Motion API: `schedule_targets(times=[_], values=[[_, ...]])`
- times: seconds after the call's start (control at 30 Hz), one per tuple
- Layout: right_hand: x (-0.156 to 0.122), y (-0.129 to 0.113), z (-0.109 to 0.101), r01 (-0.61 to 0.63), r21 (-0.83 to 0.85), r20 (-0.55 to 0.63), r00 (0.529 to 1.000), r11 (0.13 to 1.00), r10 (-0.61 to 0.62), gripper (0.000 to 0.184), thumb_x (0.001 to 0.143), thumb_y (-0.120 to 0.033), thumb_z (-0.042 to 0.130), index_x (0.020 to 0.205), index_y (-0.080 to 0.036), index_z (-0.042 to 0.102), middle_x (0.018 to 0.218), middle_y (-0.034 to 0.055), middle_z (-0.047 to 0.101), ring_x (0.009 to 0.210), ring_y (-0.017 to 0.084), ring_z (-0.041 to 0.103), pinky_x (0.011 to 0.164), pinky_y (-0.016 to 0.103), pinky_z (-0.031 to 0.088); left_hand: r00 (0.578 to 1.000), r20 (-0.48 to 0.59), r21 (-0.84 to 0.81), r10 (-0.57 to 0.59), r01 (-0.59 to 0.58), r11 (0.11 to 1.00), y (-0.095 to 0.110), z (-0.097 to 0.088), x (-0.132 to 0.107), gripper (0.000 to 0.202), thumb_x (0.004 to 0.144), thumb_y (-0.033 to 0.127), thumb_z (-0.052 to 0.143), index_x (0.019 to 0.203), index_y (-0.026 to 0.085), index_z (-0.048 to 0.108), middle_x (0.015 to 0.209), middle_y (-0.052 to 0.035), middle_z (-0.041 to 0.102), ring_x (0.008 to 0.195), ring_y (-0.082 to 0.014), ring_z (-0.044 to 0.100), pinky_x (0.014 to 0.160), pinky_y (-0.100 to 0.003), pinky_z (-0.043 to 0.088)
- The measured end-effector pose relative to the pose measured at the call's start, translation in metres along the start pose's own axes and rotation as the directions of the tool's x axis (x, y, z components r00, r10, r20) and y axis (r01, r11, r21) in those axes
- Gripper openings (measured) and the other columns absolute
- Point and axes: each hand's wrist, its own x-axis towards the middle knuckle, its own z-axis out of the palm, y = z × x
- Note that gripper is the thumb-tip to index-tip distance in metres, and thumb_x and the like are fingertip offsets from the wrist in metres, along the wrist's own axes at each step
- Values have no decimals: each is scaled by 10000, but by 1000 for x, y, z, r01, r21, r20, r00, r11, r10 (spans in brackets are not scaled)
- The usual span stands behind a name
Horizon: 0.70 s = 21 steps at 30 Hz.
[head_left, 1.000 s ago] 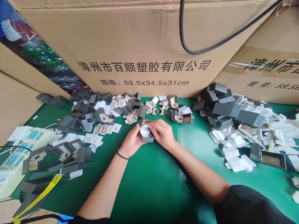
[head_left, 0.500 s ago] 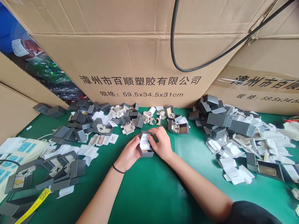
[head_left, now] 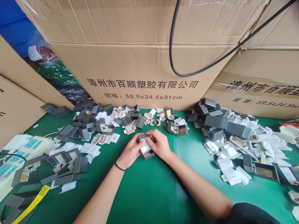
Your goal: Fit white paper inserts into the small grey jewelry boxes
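Note:
A small dark grey hinged box (head_left: 148,155) with its lid raised is held over the middle of the green table. White paper lining (head_left: 145,147) shows inside it. My left hand (head_left: 132,148) grips the box from the left, the thumb lying over the lining. From the right, my right hand (head_left: 159,143) closes on the box's edge, its thumb and fingers at the lid and lining. Whether the right fingers also pinch the paper cannot be made out. Just beyond, another open grey box (head_left: 177,128) rests on the table.
Grey boxes (head_left: 81,122) and paper scraps lie heaped at left; more boxes (head_left: 213,121) and white paper pieces (head_left: 231,169) cover the right. Large cartons (head_left: 140,65) wall off the back. A black cable (head_left: 171,56) hangs down. A power strip (head_left: 25,152) lies far left.
My left thumb has moved in over the white lining, and my right fingers have closed further round the lid's edge. The view has shifted slightly.

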Motion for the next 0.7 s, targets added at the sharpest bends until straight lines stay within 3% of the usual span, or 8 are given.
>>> schedule_targets(times=[0.17,0.3,0.43,0.7], values=[[0,-10,-8,178,26,10,984,984,-179,198,911,-263,421,961,-197,602,903,59,644,795,148,581,711,287,492,976,-168,50,138,-131,990,2,-6,3,314,778,272,670,1073,227,573,1096,-41,626,965,-179,595,810,-289,481],[-1,-13,-7,369,-78,245,908,926,-341,228,908,-328,451,936,-198,636,930,64,653,891,175,555,773,324,468,963,-201,57,179,-171,984,7,-12,5,354,762,269,684,1089,218,557,1158,-69,614,1020,-205,599,858,-322,473],[-1,-9,-3,443,-182,401,848,878,-346,306,892,-433,486,943,-178,648,962,83,648,950,213,512,728,344,422,966,-193,47,169,-163,986,8,-13,6,364,761,258,684,1096,204,551,1157,-80,615,1067,-227,586,904,-342,452],[-1,-7,-1,448,-200,444,834,871,-328,319,896,-454,477,913,-177,634,949,65,662,979,214,503,705,345,359,970,-189,59,155,-147,987,7,-15,7,355,780,256,662,1116,207,561,1180,-77,610,1106,-240,565,922,-347,449]])
